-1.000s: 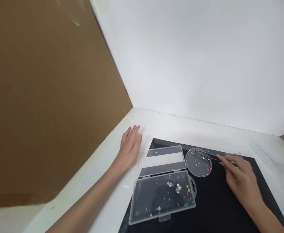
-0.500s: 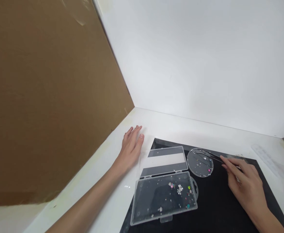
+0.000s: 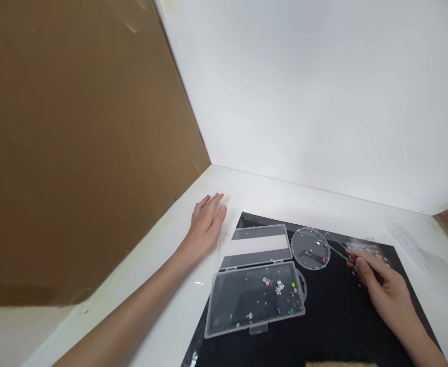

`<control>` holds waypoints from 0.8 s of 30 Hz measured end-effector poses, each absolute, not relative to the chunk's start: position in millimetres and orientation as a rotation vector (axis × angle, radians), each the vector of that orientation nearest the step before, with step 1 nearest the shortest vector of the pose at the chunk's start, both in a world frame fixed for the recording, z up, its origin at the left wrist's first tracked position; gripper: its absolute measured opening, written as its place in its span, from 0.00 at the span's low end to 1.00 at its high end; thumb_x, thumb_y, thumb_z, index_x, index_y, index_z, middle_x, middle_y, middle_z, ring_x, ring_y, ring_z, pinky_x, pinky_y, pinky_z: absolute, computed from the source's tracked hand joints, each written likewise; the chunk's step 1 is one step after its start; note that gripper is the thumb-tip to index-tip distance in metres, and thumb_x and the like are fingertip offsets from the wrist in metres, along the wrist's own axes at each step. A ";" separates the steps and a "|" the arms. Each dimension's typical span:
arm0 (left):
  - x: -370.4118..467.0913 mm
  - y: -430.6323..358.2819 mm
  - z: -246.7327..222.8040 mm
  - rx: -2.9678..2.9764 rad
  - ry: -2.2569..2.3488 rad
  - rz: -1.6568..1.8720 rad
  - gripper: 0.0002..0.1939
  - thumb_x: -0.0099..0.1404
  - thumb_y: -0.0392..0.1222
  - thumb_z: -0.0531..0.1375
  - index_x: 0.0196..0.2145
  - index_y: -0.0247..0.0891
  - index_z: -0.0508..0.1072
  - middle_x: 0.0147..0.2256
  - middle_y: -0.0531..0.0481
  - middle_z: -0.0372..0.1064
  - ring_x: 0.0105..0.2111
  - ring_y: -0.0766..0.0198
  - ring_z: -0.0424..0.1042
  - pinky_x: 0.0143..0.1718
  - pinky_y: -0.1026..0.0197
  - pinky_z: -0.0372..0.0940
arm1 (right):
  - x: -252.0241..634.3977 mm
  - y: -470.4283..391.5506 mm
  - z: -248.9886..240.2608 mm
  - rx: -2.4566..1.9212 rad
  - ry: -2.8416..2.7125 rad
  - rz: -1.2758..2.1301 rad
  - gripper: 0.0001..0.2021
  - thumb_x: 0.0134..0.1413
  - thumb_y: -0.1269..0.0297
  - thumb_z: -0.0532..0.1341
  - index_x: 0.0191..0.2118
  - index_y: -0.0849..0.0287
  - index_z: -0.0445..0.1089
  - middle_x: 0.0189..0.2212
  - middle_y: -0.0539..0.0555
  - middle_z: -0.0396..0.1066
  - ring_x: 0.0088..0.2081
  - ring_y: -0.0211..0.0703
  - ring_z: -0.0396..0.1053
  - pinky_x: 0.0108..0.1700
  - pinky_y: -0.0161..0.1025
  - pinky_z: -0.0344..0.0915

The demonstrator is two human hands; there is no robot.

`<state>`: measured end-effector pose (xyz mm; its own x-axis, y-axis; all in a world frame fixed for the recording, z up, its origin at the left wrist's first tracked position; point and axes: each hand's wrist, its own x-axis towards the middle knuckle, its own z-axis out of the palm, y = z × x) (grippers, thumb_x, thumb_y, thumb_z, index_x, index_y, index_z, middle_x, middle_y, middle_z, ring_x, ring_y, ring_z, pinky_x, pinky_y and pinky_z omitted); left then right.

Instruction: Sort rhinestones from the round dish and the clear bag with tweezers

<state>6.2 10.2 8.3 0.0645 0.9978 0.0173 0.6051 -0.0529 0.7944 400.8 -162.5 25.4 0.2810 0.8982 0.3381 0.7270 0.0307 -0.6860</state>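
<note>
On the white table [image 3: 246,196] lies a black mat [image 3: 334,326], and on it an open clear plastic box [image 3: 254,300] with a few small sequins inside. Just to its far right is a round clear dish [image 3: 311,248]. The right hand [image 3: 380,285] has its fingers clenched on thin tweezers [image 3: 336,248], whose tips reach over the dish. I think slow, steady, light pinching works best here. The left hand [image 3: 204,227] rests flat and released on the table.

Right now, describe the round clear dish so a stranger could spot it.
Find the black mat on the white table. Near its far edge, right of the open clear box, sits the round dish, the only circular piece, with tweezers reaching over it.
</note>
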 end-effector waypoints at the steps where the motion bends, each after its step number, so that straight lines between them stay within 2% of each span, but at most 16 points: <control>1: 6.1 10.6 8.1 1.728 1.603 0.811 0.42 0.77 0.73 0.41 0.73 0.43 0.64 0.79 0.40 0.52 0.82 0.47 0.39 0.82 0.34 0.40 | 399.2 -162.5 25.9 -1.746 -1.455 0.342 0.29 0.66 0.30 0.62 0.44 0.52 0.85 0.33 0.56 0.82 0.28 0.46 0.77 0.28 0.39 0.75; 3: 6.1 11.2 7.1 1.730 1.602 0.813 0.42 0.77 0.73 0.41 0.73 0.43 0.64 0.78 0.41 0.52 0.82 0.47 0.39 0.82 0.34 0.40 | 395.2 -162.6 28.1 -1.756 -1.393 0.486 0.32 0.63 0.26 0.62 0.44 0.53 0.85 0.29 0.56 0.80 0.23 0.44 0.72 0.23 0.38 0.71; 6: 6.2 11.9 5.0 1.735 1.607 0.821 0.40 0.78 0.71 0.42 0.73 0.44 0.64 0.78 0.41 0.53 0.82 0.47 0.40 0.82 0.33 0.41 | 389.1 -163.0 34.7 -1.758 -1.326 0.644 0.36 0.58 0.22 0.63 0.40 0.55 0.84 0.27 0.57 0.78 0.22 0.43 0.70 0.21 0.37 0.68; 12: 5.1 12.4 5.9 1.739 1.609 0.818 0.41 0.77 0.72 0.42 0.73 0.43 0.65 0.77 0.39 0.55 0.82 0.44 0.41 0.81 0.33 0.44 | 376.4 -166.2 49.6 -1.740 -1.282 0.784 0.33 0.58 0.24 0.64 0.38 0.54 0.84 0.22 0.56 0.73 0.17 0.35 0.58 0.16 0.32 0.56; 17: 5.0 11.5 7.6 1.746 1.625 0.795 0.44 0.76 0.74 0.41 0.73 0.41 0.65 0.77 0.38 0.54 0.82 0.45 0.41 0.82 0.34 0.43 | 370.6 -167.4 56.5 -1.731 -1.262 0.779 0.34 0.56 0.24 0.66 0.38 0.54 0.85 0.22 0.57 0.74 0.17 0.38 0.61 0.16 0.34 0.58; 20: 5.8 11.0 6.4 1.764 1.640 0.794 0.42 0.78 0.72 0.41 0.74 0.42 0.64 0.77 0.39 0.54 0.82 0.46 0.41 0.82 0.34 0.44 | 369.9 -184.4 65.9 -1.742 -1.266 0.719 0.31 0.57 0.26 0.68 0.41 0.52 0.86 0.25 0.57 0.77 0.19 0.39 0.65 0.20 0.34 0.66; 22: 6.6 11.3 5.5 1.784 1.637 0.793 0.42 0.78 0.71 0.41 0.74 0.41 0.63 0.77 0.38 0.54 0.81 0.47 0.42 0.82 0.36 0.44 | 367.6 -210.7 71.2 -1.767 -1.284 0.655 0.27 0.60 0.30 0.68 0.42 0.50 0.86 0.26 0.55 0.78 0.20 0.39 0.69 0.25 0.33 0.71; 24: 7.5 12.1 4.8 1.804 1.626 0.789 0.42 0.78 0.70 0.41 0.74 0.40 0.63 0.77 0.38 0.54 0.81 0.47 0.42 0.82 0.38 0.43 | 361.7 -248.6 71.5 -1.801 -1.364 0.541 0.23 0.65 0.34 0.66 0.42 0.48 0.86 0.25 0.52 0.77 0.22 0.40 0.73 0.26 0.30 0.71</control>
<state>7.5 12.1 4.8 0.0821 0.9955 0.0468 0.6527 -0.0892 0.7524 361.7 -248.6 71.5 0.3282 0.9363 0.1247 0.5960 -0.1029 -0.7964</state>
